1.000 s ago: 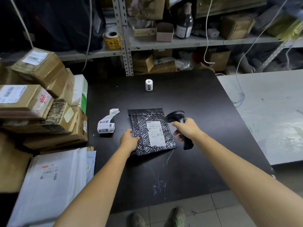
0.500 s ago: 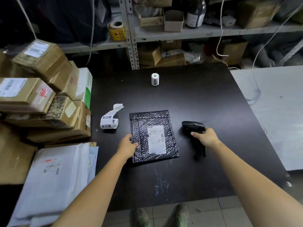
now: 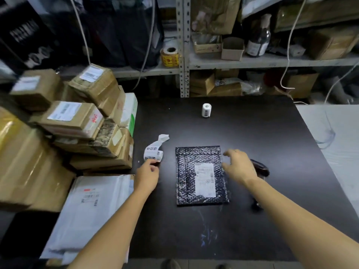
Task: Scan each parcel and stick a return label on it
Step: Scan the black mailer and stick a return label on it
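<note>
Your left hand [image 3: 147, 176] is at the near end of the return label roll [image 3: 153, 153], fingers curled; can't tell if it's pinched. The roll lies just beyond that hand, toward the counter's [image 3: 252, 123] left edge, with its tail pointing to the far edge. Your right hand [image 3: 238, 167] is spread and empty over the right edge of the black bubble mailer [image 3: 200, 175]. The mailer is mid-counter between your hands, long axis near-to-far. The scanner [image 3: 261, 167] lies just right of it. Left hand is nearer the labels.

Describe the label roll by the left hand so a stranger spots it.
Black table, between the box stack and the black mailer. White label roll at the left hand, loose tail unrolled; the other white roll stands tight, far back.
</note>
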`<state>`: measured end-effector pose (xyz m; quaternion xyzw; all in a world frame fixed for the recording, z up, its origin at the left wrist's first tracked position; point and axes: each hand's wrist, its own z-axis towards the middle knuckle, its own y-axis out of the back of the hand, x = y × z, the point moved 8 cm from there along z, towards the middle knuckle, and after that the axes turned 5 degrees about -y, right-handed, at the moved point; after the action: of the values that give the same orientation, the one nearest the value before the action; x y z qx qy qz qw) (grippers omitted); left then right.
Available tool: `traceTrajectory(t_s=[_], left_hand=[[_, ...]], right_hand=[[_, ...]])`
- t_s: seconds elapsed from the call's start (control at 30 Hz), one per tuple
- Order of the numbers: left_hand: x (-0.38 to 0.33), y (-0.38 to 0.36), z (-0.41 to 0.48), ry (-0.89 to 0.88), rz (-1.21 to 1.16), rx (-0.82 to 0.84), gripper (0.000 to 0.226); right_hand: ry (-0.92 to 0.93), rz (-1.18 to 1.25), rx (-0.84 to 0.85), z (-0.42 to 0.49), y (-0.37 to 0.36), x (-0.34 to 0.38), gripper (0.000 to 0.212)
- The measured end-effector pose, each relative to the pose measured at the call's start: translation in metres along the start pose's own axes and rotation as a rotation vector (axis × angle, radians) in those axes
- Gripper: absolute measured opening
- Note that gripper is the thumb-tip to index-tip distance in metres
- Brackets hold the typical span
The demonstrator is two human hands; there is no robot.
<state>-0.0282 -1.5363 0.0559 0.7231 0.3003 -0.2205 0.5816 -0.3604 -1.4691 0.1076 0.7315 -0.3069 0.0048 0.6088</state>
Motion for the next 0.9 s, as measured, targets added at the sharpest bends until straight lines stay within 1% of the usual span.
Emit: traceTrajectory(t_s=[0.03, 0.1, 0.17, 0.27, 0.33, 0.37, 0.47, 0.53, 0.6, 0.63, 0.67, 0.77, 0.9], left_hand=[[0.007, 0.013, 0.004, 0.013, 0.001, -0.049, 0.028], [0.025, 0.028, 0.013, 0.059, -0.017, -0.084, 0.028], [0.042, 0.030, 0.024, 0.111, -0.049, -0.050, 0.031], [0.056, 0.019, 0.040, 0.127, -0.063, 0.044, 0.045], [0.056, 0.008, 0.049, 0.101, -0.132, 0.064, 0.047], [0.055, 0.003, 0.053, 0.082, -0.187, 0.059, 0.042], [0.056, -0.004, 0.064, 0.090, -0.328, -0.007, 0.017], [0.062, -0.004, 0.069, 0.142, -0.413, -0.065, 0.008], [0.066, -0.006, 0.070, 0.199, -0.519, -0.083, 0.012], [0.065, -0.007, 0.070, 0.192, -0.546, -0.083, 0.013], [0.062, -0.006, 0.072, 0.156, -0.537, -0.085, 0.012], [0.049, 0.001, 0.076, 0.033, -0.475, -0.081, 0.011], [0.039, 0.000, 0.077, -0.012, -0.508, 0.020, 0.013]], right_hand=[[0.040, 0.023, 0.047, 0.001, -0.015, 0.025, 0.038], [0.083, 0.067, 0.143, 0.002, -0.048, 0.072, 0.037], [0.104, 0.093, 0.204, 0.008, -0.079, 0.111, 0.036], [0.134, 0.128, 0.242, 0.023, -0.111, 0.158, 0.032], [0.188, 0.134, 0.209, 0.035, -0.120, 0.184, 0.029], [0.223, 0.128, 0.177, 0.041, -0.122, 0.196, 0.028], [0.305, 0.111, 0.076, 0.055, -0.124, 0.221, 0.025], [0.327, 0.099, 0.032, 0.061, -0.126, 0.228, 0.027], [0.343, 0.093, 0.010, 0.065, -0.127, 0.230, 0.032], [0.353, 0.098, 0.004, 0.065, -0.127, 0.231, 0.033], [0.370, 0.102, -0.005, 0.064, -0.126, 0.231, 0.032], [0.461, 0.094, -0.030, 0.060, -0.123, 0.236, 0.020], [0.551, 0.033, 0.012, 0.057, -0.124, 0.243, 0.018]])
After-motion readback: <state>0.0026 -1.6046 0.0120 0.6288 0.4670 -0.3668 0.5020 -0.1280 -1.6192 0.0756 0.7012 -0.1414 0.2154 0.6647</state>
